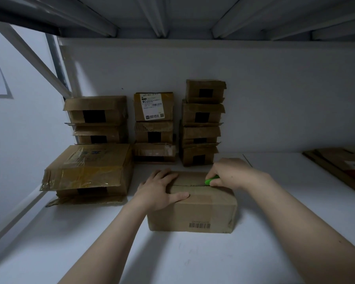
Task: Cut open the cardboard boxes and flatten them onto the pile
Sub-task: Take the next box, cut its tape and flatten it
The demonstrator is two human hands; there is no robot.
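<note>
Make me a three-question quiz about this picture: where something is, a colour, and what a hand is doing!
1. Where is the flat cardboard? A) far right on the table B) far left C) in the middle
2. What colour is the cutter? A) red B) green C) blue
3. What does the left hand do? A) holds the cutter B) hangs in the air C) presses flat on the box
Answers: A, it lies at the table's right edge; B, green shows in the right hand's grip; C, its fingers lie spread on the box top.
</note>
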